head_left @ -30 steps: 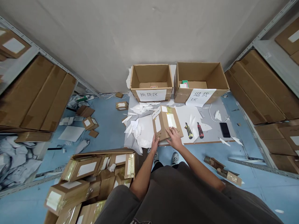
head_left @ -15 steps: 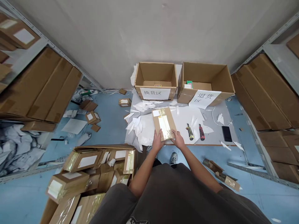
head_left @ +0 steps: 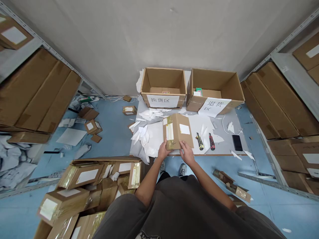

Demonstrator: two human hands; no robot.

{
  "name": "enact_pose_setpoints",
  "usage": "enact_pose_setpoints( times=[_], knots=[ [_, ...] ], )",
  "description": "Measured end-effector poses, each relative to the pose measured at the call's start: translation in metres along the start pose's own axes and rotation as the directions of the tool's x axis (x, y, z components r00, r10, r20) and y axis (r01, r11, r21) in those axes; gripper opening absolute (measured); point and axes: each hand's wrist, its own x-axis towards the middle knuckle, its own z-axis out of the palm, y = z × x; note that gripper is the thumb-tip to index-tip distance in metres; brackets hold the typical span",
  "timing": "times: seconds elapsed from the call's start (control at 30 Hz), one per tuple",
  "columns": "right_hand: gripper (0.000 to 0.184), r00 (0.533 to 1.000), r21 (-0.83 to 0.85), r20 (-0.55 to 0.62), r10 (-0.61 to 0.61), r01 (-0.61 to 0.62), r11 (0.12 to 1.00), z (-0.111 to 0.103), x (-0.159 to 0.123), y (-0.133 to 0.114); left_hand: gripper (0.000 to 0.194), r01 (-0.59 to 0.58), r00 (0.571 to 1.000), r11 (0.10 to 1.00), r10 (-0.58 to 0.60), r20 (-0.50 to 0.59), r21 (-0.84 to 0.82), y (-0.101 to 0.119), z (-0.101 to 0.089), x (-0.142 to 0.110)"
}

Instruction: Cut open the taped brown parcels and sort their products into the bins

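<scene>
A taped cardboard box (head_left: 185,137) with white labels is tilted over the near edge of the table, two of its faces showing. My left hand (head_left: 163,151) grips its lower left corner, fingers partly hidden beneath. My right hand (head_left: 186,152) holds the near edge on the right with fingers bent against the cardboard. To the right of the box lie a yellow-and-black utility knife (head_left: 199,141) and a red-and-black utility knife (head_left: 211,141). Torn white paper scraps (head_left: 142,134) are strewn left of the box.
Two open cartons with handwritten signs, a left one (head_left: 163,101) and a right one (head_left: 191,103), stand at the table's back. A phone (head_left: 237,142) lies at the right. A large carton (head_left: 104,159) of taped parcels stands at lower left. Shelves of boxes (head_left: 32,89) flank both sides.
The box has been rotated between my hands, so a second face with a white label now shows on its right. My right hand has shifted slightly down and left along it.
</scene>
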Motion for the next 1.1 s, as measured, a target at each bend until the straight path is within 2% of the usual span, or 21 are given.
enact_pose_setpoints(
  times=[0.1, 0.17, 0.23, 0.33, 0.4, 0.47, 0.6, 0.73, 0.9, 1.0, 1.1],
  knots=[
    [0.076, 0.981, 0.019, 0.174, -0.087, 0.085, 0.996, 0.006, 0.004, -0.006, 0.114, 0.194, 0.981, 0.977, -0.191, -0.046, 0.092, -0.007, -0.008, -0.006],
    [0.083, 0.973, 0.020, 0.219, -0.076, 0.073, 0.997, 0.011, 0.009, -0.002, 0.113, 0.289, 0.955, 0.945, -0.275, -0.107, 0.152, -0.006, -0.017, -0.012],
    [0.090, 0.976, -0.004, 0.216, 0.019, -0.018, 1.000, 0.015, 0.018, 0.007, 0.116, 0.259, 0.962, 0.951, -0.240, -0.128, 0.167, -0.003, -0.027, -0.018],
    [0.099, 0.947, -0.007, 0.271, 0.171, -0.176, 0.984, 0.020, 0.035, 0.018, 0.121, 0.139, 0.990, 0.977, -0.132, -0.057, 0.160, 0.006, -0.035, -0.024],
    [0.102, 0.908, 0.015, 0.361, 0.214, -0.235, 0.972, 0.022, 0.045, 0.019, 0.119, 0.133, 0.991, 0.974, -0.134, -0.008, 0.185, 0.011, -0.033, -0.026],
    [0.102, 0.880, 0.023, 0.409, 0.241, -0.274, 0.962, 0.026, 0.050, 0.017, 0.112, 0.156, 0.987, 0.961, -0.159, -0.005, 0.229, 0.015, -0.028, -0.025],
    [0.100, 0.885, 0.023, 0.379, 0.269, -0.299, 0.954, 0.033, 0.049, 0.013, 0.104, 0.157, 0.987, 0.955, -0.148, -0.056, 0.252, 0.016, -0.021, -0.022],
    [0.095, 0.938, 0.049, 0.271, 0.218, -0.239, 0.970, 0.028, 0.043, 0.015, 0.098, 0.109, 0.992, 0.979, -0.097, -0.075, 0.170, 0.009, -0.019, -0.021],
    [0.084, 0.990, 0.005, 0.118, 0.072, -0.073, 0.997, -0.007, 0.041, 0.008, 0.111, 0.045, 0.998, 0.998, -0.047, -0.036, -0.043, 0.001, -0.006, -0.012],
    [0.086, 0.987, -0.022, 0.158, -0.025, 0.029, 0.999, -0.019, 0.040, -0.005, 0.120, 0.087, 0.996, 0.990, -0.089, -0.011, -0.113, -0.003, 0.008, -0.006],
    [0.093, 0.955, -0.016, 0.278, -0.104, 0.113, 0.993, -0.010, 0.036, -0.016, 0.111, 0.177, 0.983, 0.980, -0.181, -0.035, -0.085, -0.008, 0.012, -0.005]
  ],
)
